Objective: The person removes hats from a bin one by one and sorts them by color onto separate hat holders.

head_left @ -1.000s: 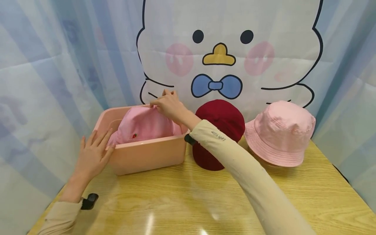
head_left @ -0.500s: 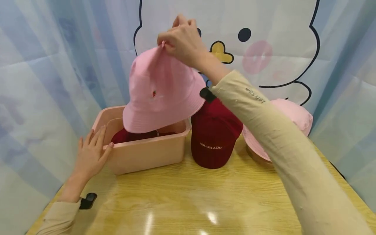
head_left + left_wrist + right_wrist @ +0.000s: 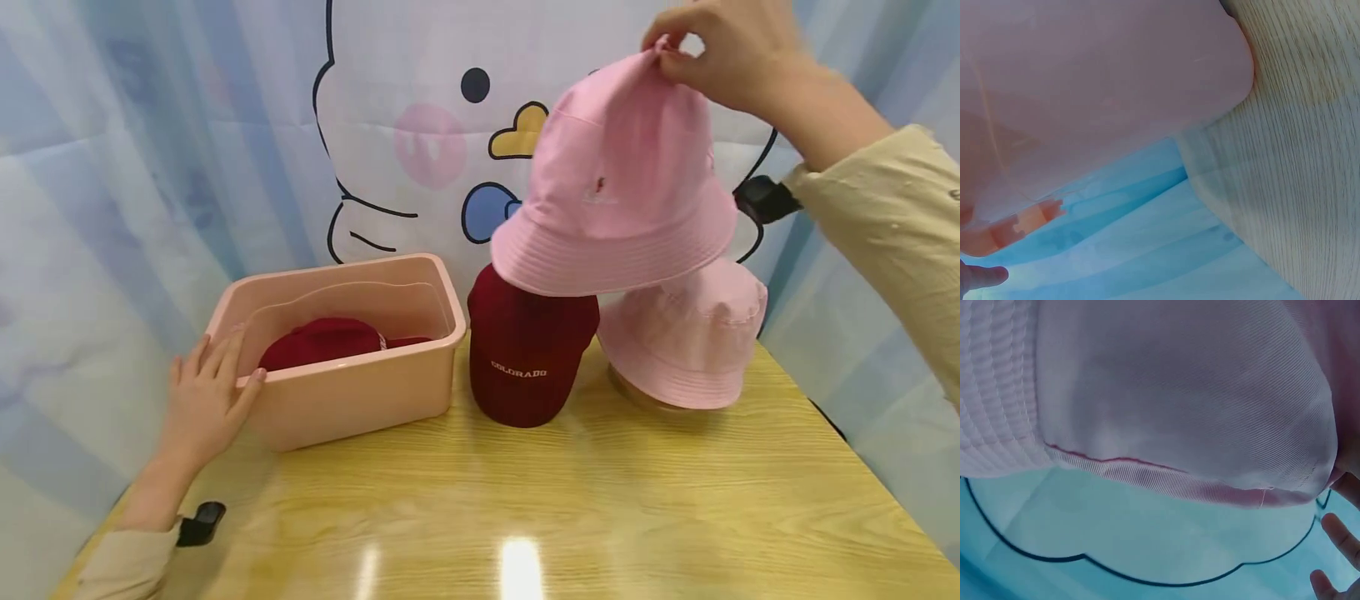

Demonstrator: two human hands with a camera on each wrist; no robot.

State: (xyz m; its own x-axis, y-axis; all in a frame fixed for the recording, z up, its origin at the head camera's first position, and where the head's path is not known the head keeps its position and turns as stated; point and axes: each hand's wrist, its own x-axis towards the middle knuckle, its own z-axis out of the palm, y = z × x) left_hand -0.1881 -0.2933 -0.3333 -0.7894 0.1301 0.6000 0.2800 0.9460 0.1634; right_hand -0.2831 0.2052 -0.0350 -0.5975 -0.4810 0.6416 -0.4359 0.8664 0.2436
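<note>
A pink bucket hat (image 3: 615,183) with a small red motif hangs in the air in the head view, its crown pinched at the top by my right hand (image 3: 727,54). The right wrist view is mostly filled by the hat's fabric (image 3: 1179,394), with several fingertips at the right edge. My left hand (image 3: 206,396) rests with its fingers spread on the left end of a peach plastic bin (image 3: 360,392). Inside the bin lies a dark red cap (image 3: 322,342). In the left wrist view the bin's wall (image 3: 1116,81) fills the upper left.
A dark red cap (image 3: 517,358) lettered COLORADO stands right of the bin. Beside it a paler pink bucket hat (image 3: 690,333) sits on a low base, partly overlapped by the held hat. Behind the wooden table (image 3: 570,500) hangs a printed curtain (image 3: 285,142).
My right hand has lifted the pink bucket hat out of the bin and carried it right, over the other hats. That uncovered the red cap in the bin. My left hand stays at the bin.
</note>
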